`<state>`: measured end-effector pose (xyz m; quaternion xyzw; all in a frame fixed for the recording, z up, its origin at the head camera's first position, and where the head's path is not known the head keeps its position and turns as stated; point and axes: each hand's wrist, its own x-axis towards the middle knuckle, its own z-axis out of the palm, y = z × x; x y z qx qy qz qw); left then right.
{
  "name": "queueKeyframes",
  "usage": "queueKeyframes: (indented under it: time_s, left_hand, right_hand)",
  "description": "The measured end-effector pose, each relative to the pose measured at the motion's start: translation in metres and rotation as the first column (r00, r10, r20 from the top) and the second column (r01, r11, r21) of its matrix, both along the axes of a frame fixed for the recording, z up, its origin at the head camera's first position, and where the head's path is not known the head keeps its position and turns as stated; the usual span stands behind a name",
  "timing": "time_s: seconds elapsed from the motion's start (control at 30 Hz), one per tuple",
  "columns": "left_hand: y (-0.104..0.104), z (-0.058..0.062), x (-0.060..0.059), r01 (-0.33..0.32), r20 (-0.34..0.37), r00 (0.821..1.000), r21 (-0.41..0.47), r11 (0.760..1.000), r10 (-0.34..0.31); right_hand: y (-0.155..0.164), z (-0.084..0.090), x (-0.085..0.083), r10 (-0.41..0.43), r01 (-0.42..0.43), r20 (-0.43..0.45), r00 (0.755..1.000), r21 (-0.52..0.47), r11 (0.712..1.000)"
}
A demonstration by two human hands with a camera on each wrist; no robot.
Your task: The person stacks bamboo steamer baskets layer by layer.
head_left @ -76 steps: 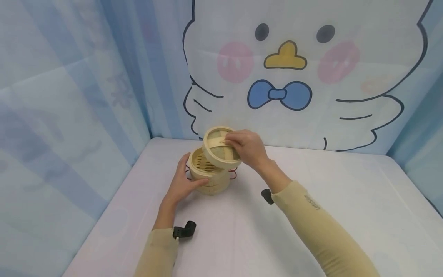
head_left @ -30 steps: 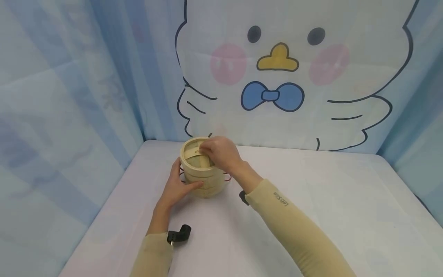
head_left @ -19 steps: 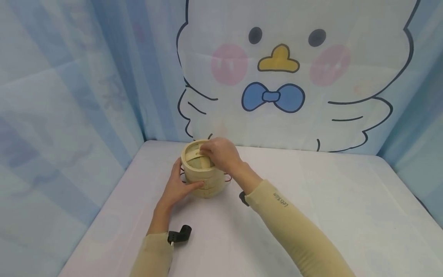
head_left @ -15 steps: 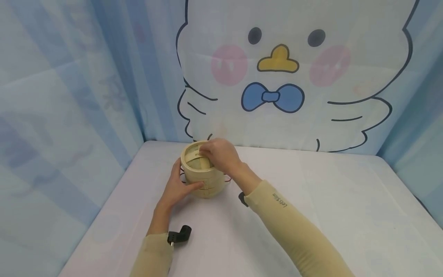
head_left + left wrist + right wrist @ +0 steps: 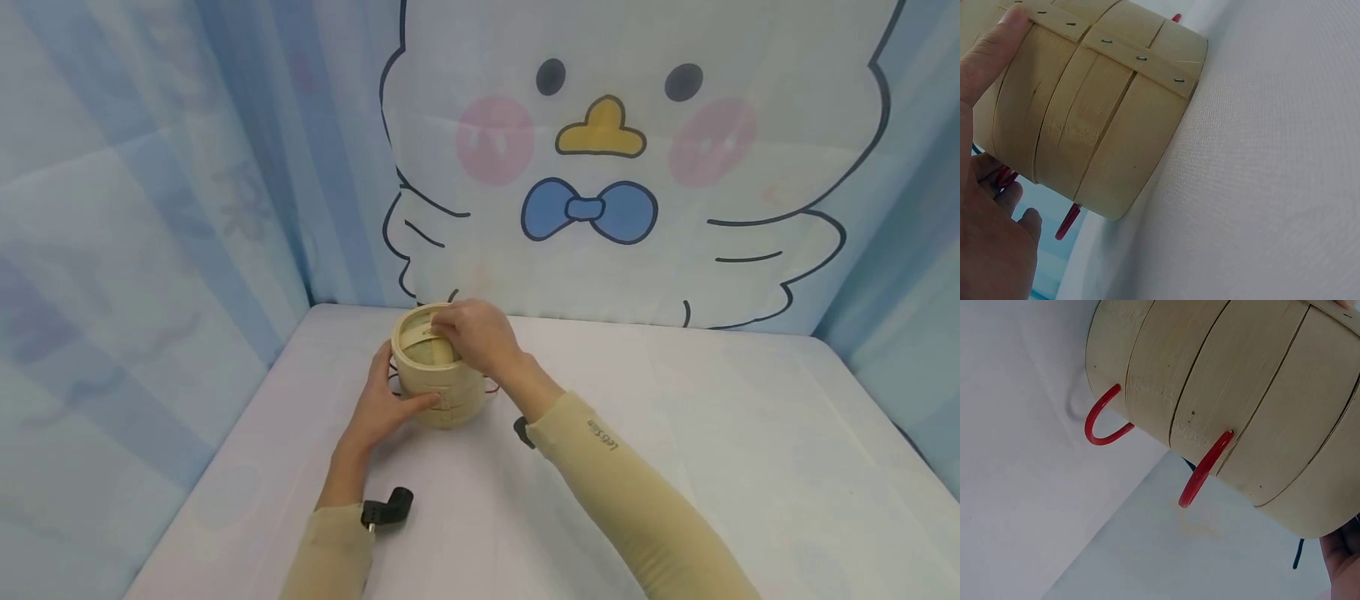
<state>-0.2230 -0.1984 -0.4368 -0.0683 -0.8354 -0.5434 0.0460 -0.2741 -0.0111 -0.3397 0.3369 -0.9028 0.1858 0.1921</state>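
Note:
A round bamboo steamer (image 5: 461,398) of stacked tiers stands on the table in the head view, its woven lid (image 5: 426,353) seated on top. My left hand (image 5: 381,407) grips the steamer's left side, thumb across the front and fingers around the back. At the lid's strap handle, my right hand (image 5: 480,335) pinches with fingertips and thumb. In the left wrist view the thumb (image 5: 991,59) lies along the stapled seam of the wall. Red loop handles (image 5: 1204,469) stick out from the tiers in the right wrist view.
A pale cloth-covered table (image 5: 675,433) spreads out around the steamer. Behind it hangs a curtain (image 5: 600,275) printed with a cartoon bird, and a blue-patterned curtain (image 5: 150,250) runs along the left. Black wrist cameras (image 5: 390,507) are strapped near the sleeves.
The lid was tilted above the steamer's right side; my right hand has brought it left and down onto the top tier. Over the last half second both hands have stayed almost still.

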Motion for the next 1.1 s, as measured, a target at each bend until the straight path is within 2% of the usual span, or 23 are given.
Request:
queueKeyframes:
  time_s: [0.2, 1.1]
  left_hand:
    - [-0.0005, 0.0003, -0.0009, 0.003, -0.007, 1.000, -0.003, 1.000, -0.003]
    - [-0.0006, -0.0030, -0.0009, 0.018, -0.036, 0.999, 0.010, 1.000, -0.018]
  right_hand:
    - [0.0005, -0.0002, 0.0005, 0.005, -0.005, 0.013, 1.000, -0.028, 1.000]
    - [-0.0014, 0.0008, 0.0010, -0.022, 0.023, 0.076, 0.997, -0.015, 1.000]
